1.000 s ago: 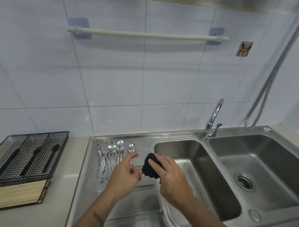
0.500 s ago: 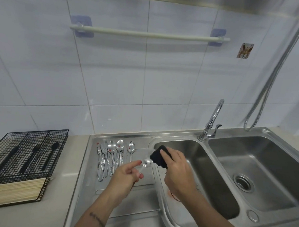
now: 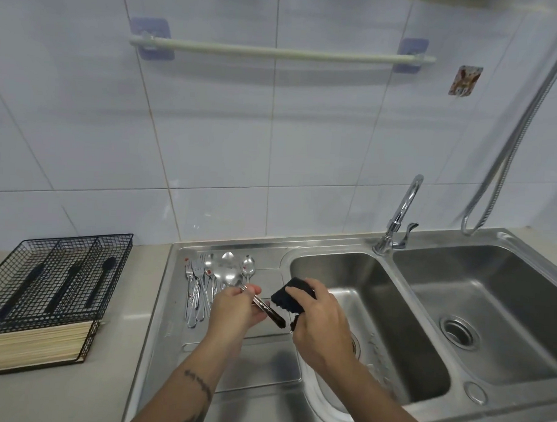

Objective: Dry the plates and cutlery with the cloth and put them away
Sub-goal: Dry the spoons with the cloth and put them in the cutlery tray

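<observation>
My left hand (image 3: pixel 234 311) grips a metal spoon (image 3: pixel 260 304) over the steel draining board (image 3: pixel 257 363), its handle pointing right toward the cloth. My right hand (image 3: pixel 320 324) holds a folded black cloth (image 3: pixel 287 299) just right of that handle, at the left basin's edge. Several spoons and forks (image 3: pixel 210 281) lie side by side on the draining board behind my left hand. A black wire cutlery tray (image 3: pixel 57 274) with three black utensils sits on the counter at far left. White plates (image 3: pixel 329 401) show in the left basin below my right forearm.
A double steel sink has a tap (image 3: pixel 398 216) between the basins and a drain (image 3: pixel 458 330) in the right one. A hose (image 3: pixel 510 131) hangs down the tiled wall at right. A towel rail (image 3: pixel 277 53) is mounted above. A wooden block (image 3: pixel 32 343) lies under the wire tray.
My left hand has turned the spoon so its handle now points at the cloth. My right hand with the cloth has slid off the spoon's bowl and sits just right of the handle.
</observation>
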Demonstrator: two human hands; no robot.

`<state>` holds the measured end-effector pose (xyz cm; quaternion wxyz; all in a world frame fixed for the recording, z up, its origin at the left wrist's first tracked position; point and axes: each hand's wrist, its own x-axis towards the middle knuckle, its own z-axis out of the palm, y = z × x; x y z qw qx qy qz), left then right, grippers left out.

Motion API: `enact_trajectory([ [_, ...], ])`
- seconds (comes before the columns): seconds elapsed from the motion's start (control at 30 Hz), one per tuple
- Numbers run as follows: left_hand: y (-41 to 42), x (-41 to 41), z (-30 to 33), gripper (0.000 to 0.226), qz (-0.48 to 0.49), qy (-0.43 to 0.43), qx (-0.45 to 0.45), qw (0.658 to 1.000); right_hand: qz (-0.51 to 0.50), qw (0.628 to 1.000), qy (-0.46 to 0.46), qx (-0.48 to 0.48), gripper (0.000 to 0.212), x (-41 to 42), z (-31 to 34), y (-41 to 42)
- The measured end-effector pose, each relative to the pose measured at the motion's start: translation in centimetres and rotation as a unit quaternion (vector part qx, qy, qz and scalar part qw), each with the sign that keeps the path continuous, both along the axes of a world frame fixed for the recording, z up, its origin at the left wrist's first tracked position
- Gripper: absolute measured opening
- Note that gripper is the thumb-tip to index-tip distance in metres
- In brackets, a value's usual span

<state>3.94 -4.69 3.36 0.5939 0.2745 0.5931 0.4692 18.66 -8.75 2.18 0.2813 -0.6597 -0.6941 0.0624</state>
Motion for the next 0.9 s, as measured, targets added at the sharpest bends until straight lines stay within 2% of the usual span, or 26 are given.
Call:
enact_trajectory([
  [0.1, 0.2, 0.2, 0.0, 0.017, 0.014, 0.060, 0.022, 0.998, -0.006, 1.000, 0.014, 0.006, 0.055, -0.7, 0.0, 0.2],
  [0.17, 0.2, 0.5, 0.2, 0.016, 0.042, 0.067, 0.030, 0.996, 0.032, 0.999, 0.005, 0.022, 0.059, -1.5, -0.4, 0.0],
  [0.23, 0.2, 0.5, 0.6, 0.015, 0.073, 0.038, 0.034, 0.996, 0.060, 0.998, -0.015, 0.024, 0.063, -1.6, -1.4, -0.3],
  [0.33, 0.3, 0.2, 0.9, 0.011, 0.100, 0.007, 0.030, 0.994, 0.025, 1.000, 0.002, -0.003, 0.068, -0.6, -2.2, -0.5],
  [0.4, 0.3, -0.1, 0.9, 0.011, 0.104, -0.022, 0.019, 0.994, 0.025, 1.000, 0.004, 0.014, 0.069, -0.4, -1.9, -0.5],
  [0.5, 0.1, 0.4, 1.2, 0.016, 0.075, -0.099, -0.003, 0.992, 0.066, 0.996, -0.006, 0.058, 0.067, -0.9, -0.9, -0.2],
  [0.6, -0.1, 0.5, 1.3, 0.015, 0.024, -0.165, -0.005, 0.986, 0.055, 0.995, -0.016, 0.079, 0.059, -0.2, -0.2, 0.3],
  [0.77, -0.4, -1.0, 0.6, 0.024, -0.001, -0.283, 0.048, 0.958, 0.040, 0.993, -0.047, 0.097, 0.052, 1.4, 0.1, 0.7],
  [0.9, -0.7, -1.3, -0.3, 0.024, 0.021, -0.235, 0.101, 0.966, 0.036, 0.995, -0.062, 0.076, 0.054, 1.6, -0.2, 0.8],
])
